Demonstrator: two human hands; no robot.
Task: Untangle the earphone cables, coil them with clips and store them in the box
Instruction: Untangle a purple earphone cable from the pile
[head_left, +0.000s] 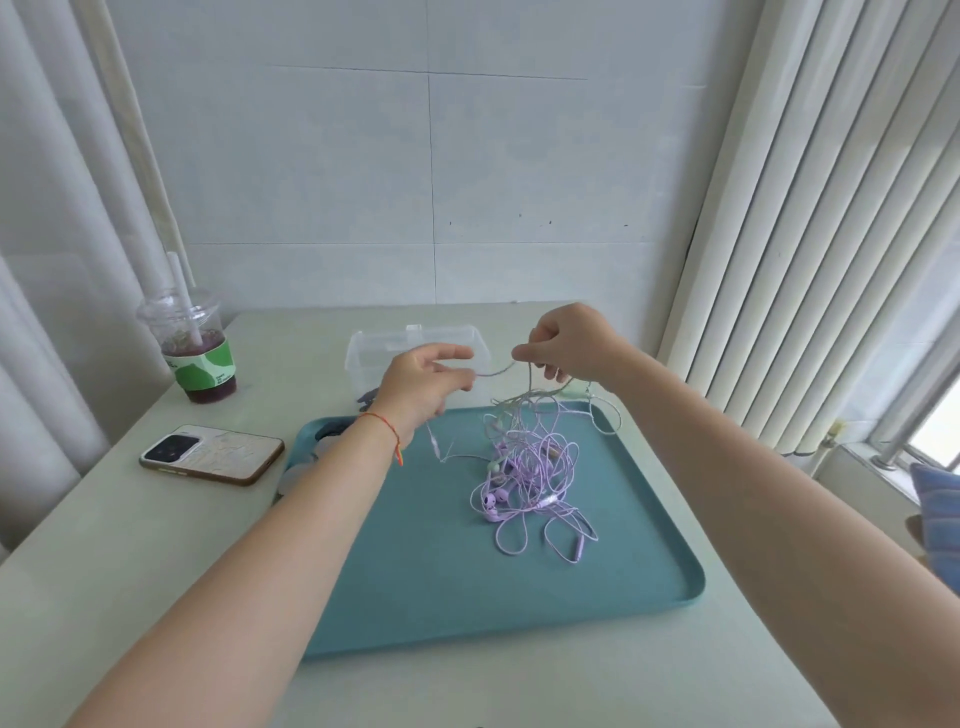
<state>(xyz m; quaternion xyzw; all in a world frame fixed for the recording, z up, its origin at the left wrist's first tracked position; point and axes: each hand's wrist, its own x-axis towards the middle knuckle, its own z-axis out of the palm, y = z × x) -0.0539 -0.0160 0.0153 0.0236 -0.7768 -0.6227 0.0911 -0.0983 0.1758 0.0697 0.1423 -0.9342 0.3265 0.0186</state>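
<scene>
Pale table (156, 597) against a white wall, vertical blinds (810, 208) at right of frame. Teal tray (415, 571) at centre; tangled earphone cables (530, 483), lilac and white, heaped on its upper right part. Right hand (566, 343), above the heap, pinches strands lifted from it. Left hand (423, 384), just left of it, fingers curled, pinches a short strand that stretches across to the right hand. Red string bracelet (382, 423) on the left wrist. Clear plastic box (374, 348) behind both hands, beyond the tray's top edge. Phone (213, 453) face down at left; lidded drink cup (192, 345) with straw at upper left.
</scene>
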